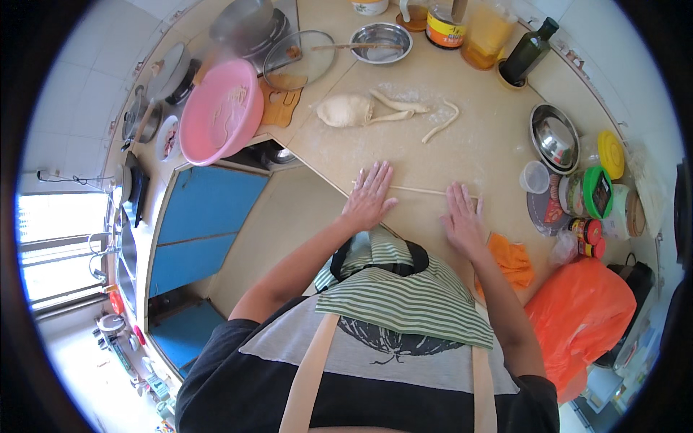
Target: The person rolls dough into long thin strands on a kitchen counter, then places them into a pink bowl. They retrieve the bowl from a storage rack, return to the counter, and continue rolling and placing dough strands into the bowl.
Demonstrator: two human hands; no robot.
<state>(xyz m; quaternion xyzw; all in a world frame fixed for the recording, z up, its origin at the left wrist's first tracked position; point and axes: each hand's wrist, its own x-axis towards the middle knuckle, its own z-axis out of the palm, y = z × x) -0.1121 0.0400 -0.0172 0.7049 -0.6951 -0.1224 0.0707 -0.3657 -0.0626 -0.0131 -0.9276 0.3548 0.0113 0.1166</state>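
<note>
A thin rope of dough [420,190] lies crosswise on the floury countertop [346,155] in front of me. My left hand [370,195] is flat over its left end, palm down with fingers stretched. On the right end rests my right hand [464,219], also flat and palm down; flour whitens its fingers. Farther back is a pale lump of dough [345,110] with two strips [393,115] reaching right from it. A separate curved dough strip [445,123] lies to their right. The parts of the rope beneath my palms are hidden.
At the back left stand a pink basin [253,119] and a glass lid [317,76]. A metal bowl [381,62] with chopsticks across it and a dark bottle [529,54] stand behind. Nested metal bowls [552,137], jars and an orange cloth [511,261] line the right.
</note>
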